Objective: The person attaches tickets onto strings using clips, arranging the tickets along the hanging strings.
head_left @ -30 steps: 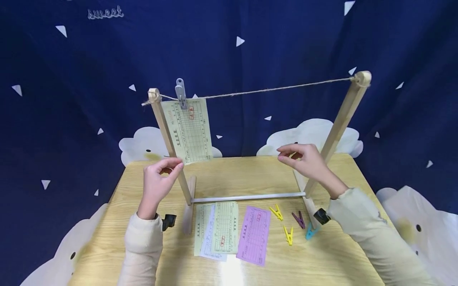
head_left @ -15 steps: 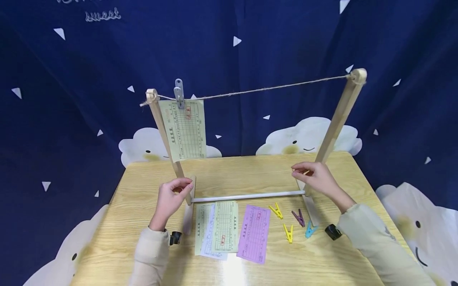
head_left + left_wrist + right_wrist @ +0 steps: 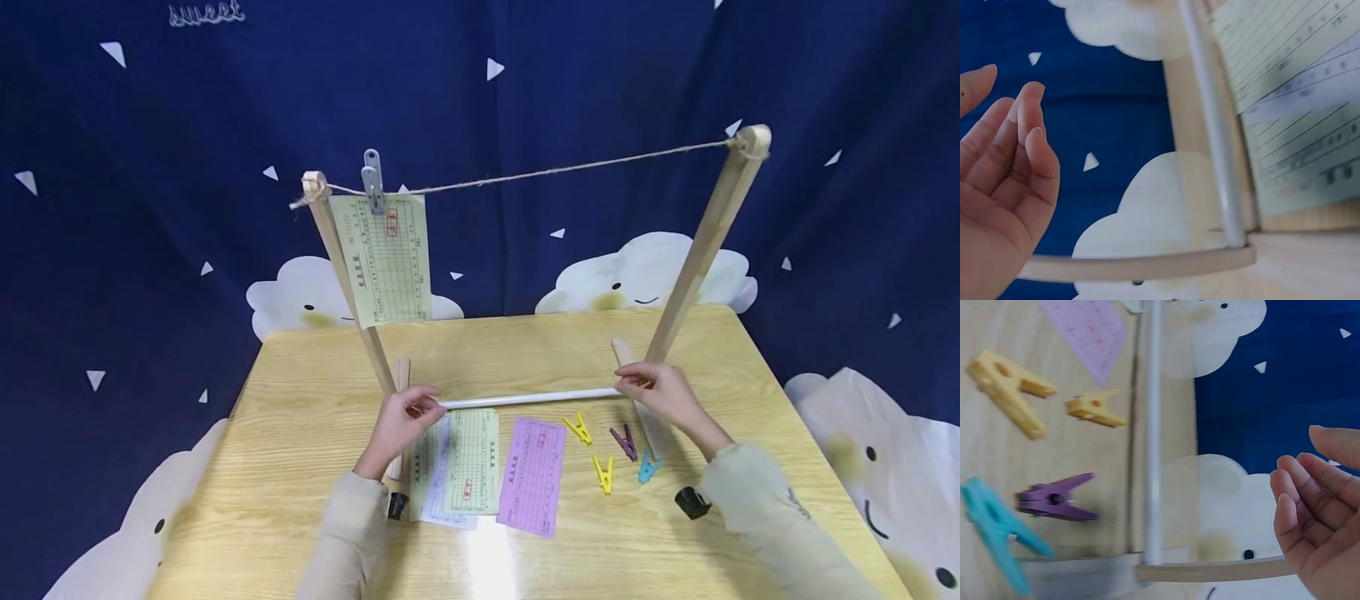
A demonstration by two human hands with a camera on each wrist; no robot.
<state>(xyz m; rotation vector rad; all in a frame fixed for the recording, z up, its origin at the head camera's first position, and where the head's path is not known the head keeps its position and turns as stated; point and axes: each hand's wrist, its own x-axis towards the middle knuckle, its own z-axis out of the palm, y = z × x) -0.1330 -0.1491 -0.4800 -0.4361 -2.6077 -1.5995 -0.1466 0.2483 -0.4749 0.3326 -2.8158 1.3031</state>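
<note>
White paint or plastic, the rod (image 3: 1213, 125) runs down the left wrist view. Apart from it there, the left hand (image 3: 1007, 187) has loosely bent fingers, the thumb away from them, and holds nothing. Green slips (image 3: 1297, 187) and a pale blue slip (image 3: 1310, 94) lie just beside the rod; a low sweep of that hand could drag or crease them, as nothing seems to weigh them down.

Right wrist view: the right hand (image 3: 1322, 531) is likewise relaxed, fingers curved, grasping nothing. On the table side of the rod lie two yellow pegs (image 3: 1010, 400), a purple peg (image 3: 1035, 499) and a blue peg (image 3: 985, 515), which a careless dip could scatter.

Head view: the hands overlap the rod's two ends. Well above the rod, a string (image 3: 555, 171) carries a green sheet (image 3: 393, 267), held by one grey clip (image 3: 372, 183); a knock to the left post (image 3: 341, 258) could swing or loosen it. Near the rod, a purple slip (image 3: 532, 477) lies loose too.

Against a second ago, both hands are lower, down from above the rod to its ends. Clip, sheet, slips and pegs appear unmoved, though the whole scene sits slightly higher.
</note>
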